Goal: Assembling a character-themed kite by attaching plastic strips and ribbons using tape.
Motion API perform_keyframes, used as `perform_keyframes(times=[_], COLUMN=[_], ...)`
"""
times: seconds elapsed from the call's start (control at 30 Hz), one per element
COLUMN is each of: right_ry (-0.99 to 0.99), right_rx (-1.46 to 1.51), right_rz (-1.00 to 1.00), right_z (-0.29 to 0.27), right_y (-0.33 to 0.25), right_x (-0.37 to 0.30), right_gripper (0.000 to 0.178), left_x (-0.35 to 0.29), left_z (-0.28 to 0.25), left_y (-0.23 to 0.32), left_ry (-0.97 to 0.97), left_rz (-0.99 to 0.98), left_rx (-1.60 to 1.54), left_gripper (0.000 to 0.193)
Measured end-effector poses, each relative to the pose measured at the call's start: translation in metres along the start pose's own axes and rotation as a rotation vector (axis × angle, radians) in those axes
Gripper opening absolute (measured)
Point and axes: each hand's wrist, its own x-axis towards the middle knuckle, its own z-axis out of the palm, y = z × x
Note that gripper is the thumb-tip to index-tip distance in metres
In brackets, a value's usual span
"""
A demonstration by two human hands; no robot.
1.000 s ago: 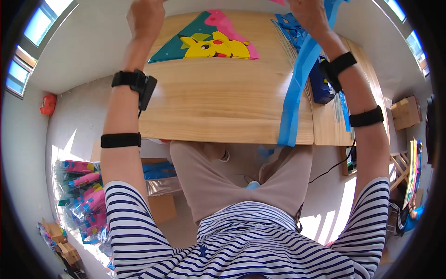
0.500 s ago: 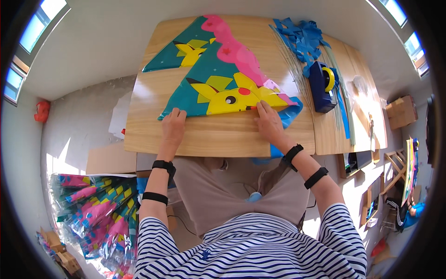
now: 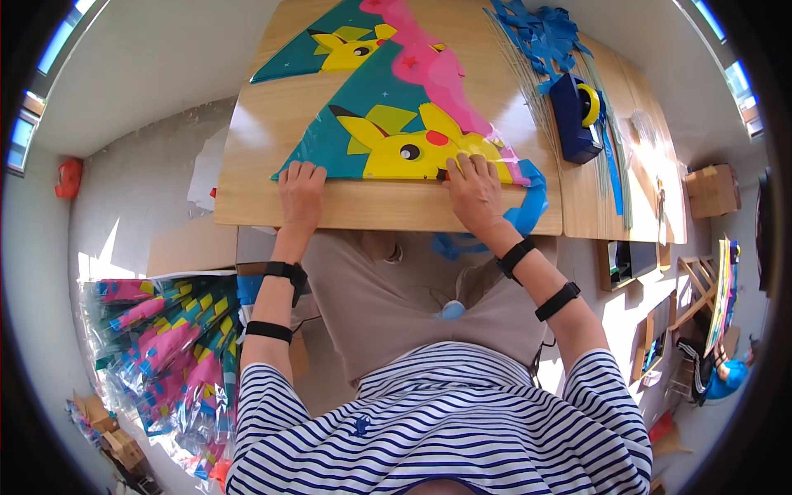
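Looking down from my head, I have the triangular printed sheet [image 3: 375, 136] lying on the wooden surface [image 3: 256, 136], its long lower side turned toward me and close to the near edge. It is teal, pink and yellow, and its sheen makes me think of thin plastic film: I'd judge it very light, limp, a bit slippery, easy to crease and quick to slide if tugged from one side only. The straight lower side seems the best place to take hold, near both ends at once, so it stays flat. The fingers of my left hand [image 3: 300, 198] lie close together, bent over the left corner of that side; those of my right hand [image 3: 476, 191] are slightly parted and bent over it toward the right end. Both sets touch the film, but my thumbs are mostly hidden, so I can't tell whether I am pinching it or just pressing down. A blue ribbon [image 3: 536, 198] curls from the right corner and droops past the edge. A similar second sheet [image 3: 289, 58] lies beyond, up to the left, and a tape dispenser [image 3: 582, 136] stands off to the right.
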Motion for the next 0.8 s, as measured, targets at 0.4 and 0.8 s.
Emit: perform_keyframes(times=[0.4, 0.8], right_ry=[-0.142, -0.139], right_rx=[0.151, 0.163], right_rz=[-0.025, -0.037], right_z=[0.024, 0.026], right_y=[-0.034, -0.034], right_x=[-0.031, -0.03], right_gripper=[0.079, 0.078], left_x=[-0.018, -0.038], left_z=[0.007, 0.004], left_y=[0.002, -0.001], left_ry=[-0.07, -0.033], left_rz=[-0.092, -0.144], left_rx=[-0.081, -0.248], left_gripper=[0.008, 0.028])
